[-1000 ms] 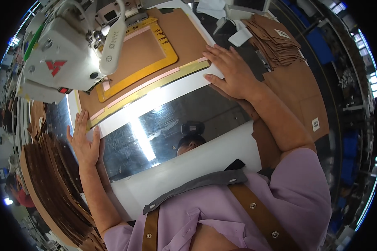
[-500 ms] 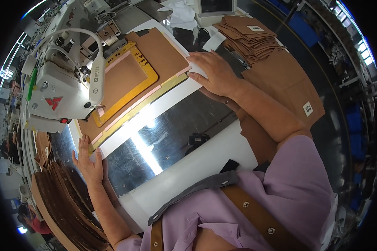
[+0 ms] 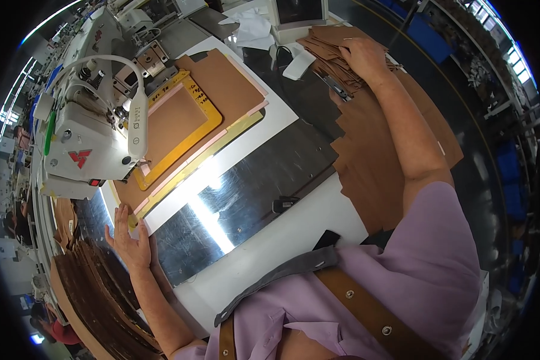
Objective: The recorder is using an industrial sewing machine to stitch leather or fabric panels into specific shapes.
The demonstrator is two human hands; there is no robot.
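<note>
My left hand [image 3: 131,243] rests with fingers spread at the near left corner of a white sheet [image 3: 270,123]. On this sheet lies a brown panel [image 3: 237,78] with pink and yellow strips along its near edge. A yellow rectangular frame [image 3: 213,114] sits on the panel, its left part under the head of a white sewing machine [image 3: 78,141]. My right hand [image 3: 366,59] is at the far right, over a stack of brown pieces [image 3: 324,41]. Its fingers are curled, with a thin pale line at the fingertips; what they hold is not clear.
More brown pieces [image 3: 372,144] spread down the right side. A narrow dark metal tool [image 3: 337,88] lies beside the stack. A white box-like thing [image 3: 299,65] and a monitor [image 3: 298,12] stand at the back. Dark-edged brown pieces [image 3: 96,300] are stacked at lower left.
My right hand has left the panel's right corner and moved up and right to the brown stack. My left hand stays at the sheet's near left corner.
</note>
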